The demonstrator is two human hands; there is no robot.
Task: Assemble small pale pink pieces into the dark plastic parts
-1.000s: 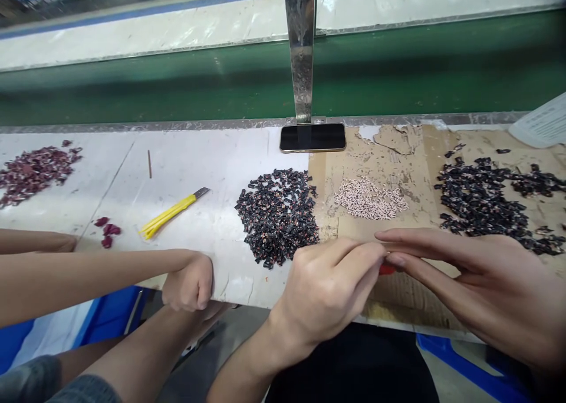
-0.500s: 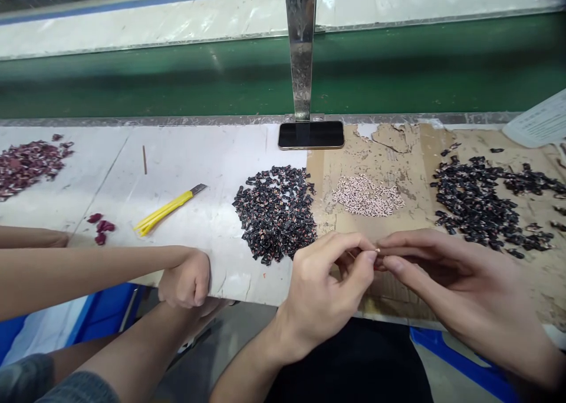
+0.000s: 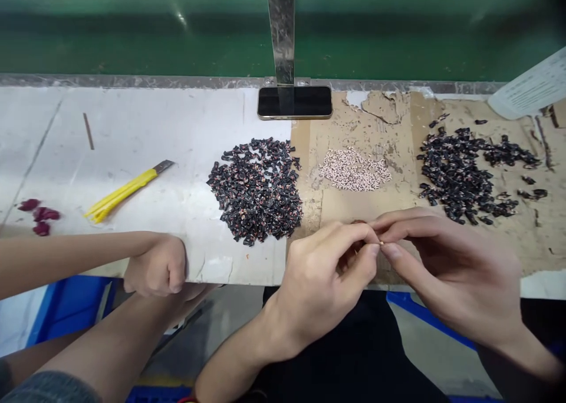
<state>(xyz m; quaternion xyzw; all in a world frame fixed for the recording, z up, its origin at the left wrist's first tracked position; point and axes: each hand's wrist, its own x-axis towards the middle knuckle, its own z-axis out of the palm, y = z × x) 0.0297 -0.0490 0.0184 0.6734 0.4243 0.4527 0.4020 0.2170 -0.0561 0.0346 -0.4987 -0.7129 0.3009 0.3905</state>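
My left hand (image 3: 325, 279) and my right hand (image 3: 455, 267) meet at the fingertips above the bench's front edge. Between their fingertips they pinch a tiny pale piece (image 3: 380, 243), mostly hidden by my fingers. A small dark red bit (image 3: 358, 221) shows just behind my fingers. Farther away, beyond my hands, lie a heap of black parts flecked with pink (image 3: 256, 191), a smaller heap of pale pink bits (image 3: 354, 170) and a looser heap of black parts (image 3: 460, 173).
A co-worker's hand (image 3: 157, 267) rests on the bench edge at left. A yellow utility knife (image 3: 124, 191), dark red bits (image 3: 39, 214), a smartphone (image 3: 295, 102) and a metal post (image 3: 280, 32) stand on or by the bench. A green conveyor belt (image 3: 265, 38) runs behind.
The view has tipped downward, so the bench sits higher in the frame. My fingers have curled closer together around the tiny piece. The co-worker's hand has not shifted on the bench.
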